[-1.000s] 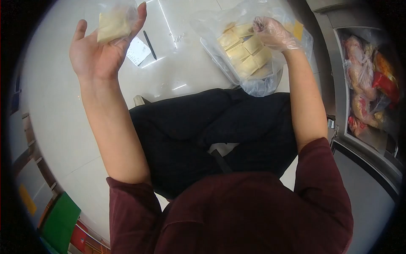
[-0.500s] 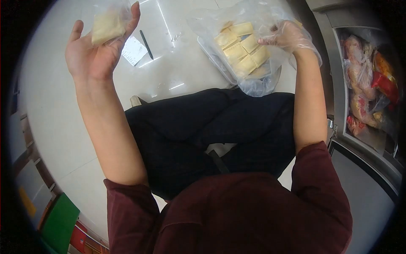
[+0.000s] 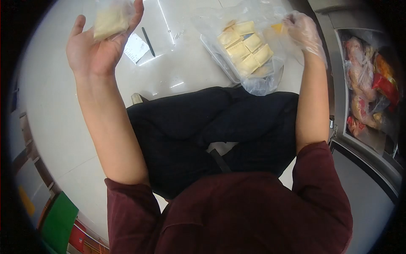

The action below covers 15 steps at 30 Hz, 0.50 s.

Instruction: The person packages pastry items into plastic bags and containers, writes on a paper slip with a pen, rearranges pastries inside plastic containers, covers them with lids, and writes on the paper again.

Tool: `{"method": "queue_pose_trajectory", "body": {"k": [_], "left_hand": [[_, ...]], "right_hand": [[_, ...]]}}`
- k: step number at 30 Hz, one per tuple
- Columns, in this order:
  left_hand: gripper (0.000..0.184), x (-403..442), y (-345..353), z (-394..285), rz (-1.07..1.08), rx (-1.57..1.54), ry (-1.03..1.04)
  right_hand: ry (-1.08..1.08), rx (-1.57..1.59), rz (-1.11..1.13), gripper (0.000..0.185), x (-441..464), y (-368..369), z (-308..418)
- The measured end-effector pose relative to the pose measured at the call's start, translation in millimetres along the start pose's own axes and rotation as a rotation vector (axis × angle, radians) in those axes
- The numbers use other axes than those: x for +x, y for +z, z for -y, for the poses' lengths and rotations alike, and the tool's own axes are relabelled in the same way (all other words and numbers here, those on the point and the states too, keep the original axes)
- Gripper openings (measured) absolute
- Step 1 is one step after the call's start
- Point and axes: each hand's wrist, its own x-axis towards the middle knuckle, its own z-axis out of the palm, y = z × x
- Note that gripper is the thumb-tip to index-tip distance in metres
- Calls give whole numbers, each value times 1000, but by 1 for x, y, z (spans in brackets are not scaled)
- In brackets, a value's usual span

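Note:
My bare left hand (image 3: 98,51) is turned palm up, with thumb and little finger spread. On it rests a small clear plastic bag (image 3: 111,23) with pale yellow food squares inside. My right hand (image 3: 303,31), in a clear plastic glove, has its fingers curled beside the large clear bag. A small orange-yellow piece (image 3: 277,28) shows at its fingertips; whether they grip it or the bag film is unclear. Several pale yellow filled dough squares (image 3: 248,54) lie in the large clear plastic bag (image 3: 262,86), over a white tray (image 3: 220,59) on the floor.
A paper slip (image 3: 135,48) and a dark pen (image 3: 148,41) lie on the tiled floor. At right, an open freezer drawer (image 3: 338,84) holds bagged food (image 3: 359,84). My bent legs (image 3: 211,114) are close below the tray. A green panel (image 3: 59,222) stands at lower left.
My right hand has moved right and slightly up, away from the dough squares, and its fingers have curled. The orange-yellow piece now shows left of its fingertips. My left hand still holds the small bag.

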Motion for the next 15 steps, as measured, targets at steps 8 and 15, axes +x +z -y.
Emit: {"method": "queue_pose_trajectory", "body": {"k": [8,15], "left_hand": [[62,3,-5,0,27,-32,-71],[63,3,-1,2,16,-23,-70]], "right_hand": [[-465,397,136,25,-26,35,68],[-461,406,142,30,-27,64,86]]}}
